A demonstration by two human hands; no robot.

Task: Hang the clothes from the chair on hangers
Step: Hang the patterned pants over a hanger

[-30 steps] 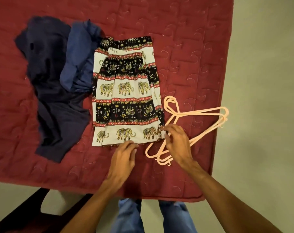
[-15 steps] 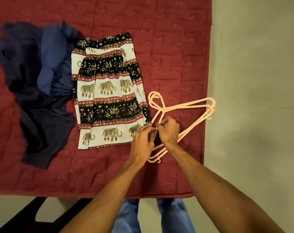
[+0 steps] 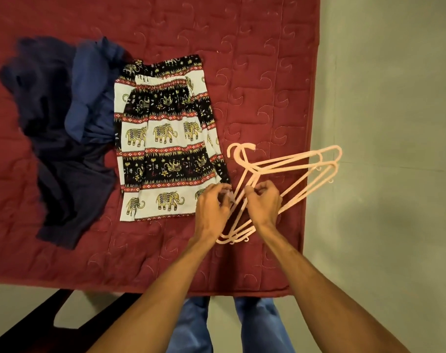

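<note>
My left hand (image 3: 213, 208) and right hand (image 3: 264, 205) both pinched the pink hangers (image 3: 297, 167) with curled fingers. The hangers lay on the red bed (image 3: 267, 72) just beside the elephant cloth (image 3: 166, 149) — the blue clothes (image 3: 64, 154) touched its other side.

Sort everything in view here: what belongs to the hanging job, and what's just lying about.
Job: pink hangers, pinched by left hand and right hand; elephant-print garment; blue garment; dark navy garment.
Just there: red quilt underneath; grey floor.
</note>
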